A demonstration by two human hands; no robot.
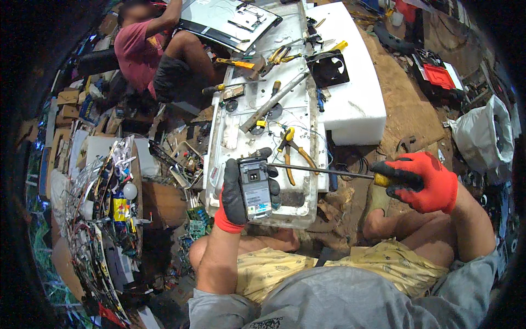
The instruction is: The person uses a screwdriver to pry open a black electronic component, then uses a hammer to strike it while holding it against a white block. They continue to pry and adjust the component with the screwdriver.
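Note:
My left hand, in a black and red glove, is closed around a small dark grey electronic device. A pale label and a black recessed part show on its upward face; I cannot tell its exact kind. In my right hand, gloved the same way, is the yellow handle of a long screwdriver. Its shaft points left, and the tip meets the device's upper right edge or lies just beside it. Pliers with yellow and orange handles lie beyond the shaft on a dirty white tray-like panel.
On the panel are a metal bar, another screwdriver and more pliers. A black fan sits on a white foam block. A person in a pink shirt handles a flat panel. Scrap cables heap at left.

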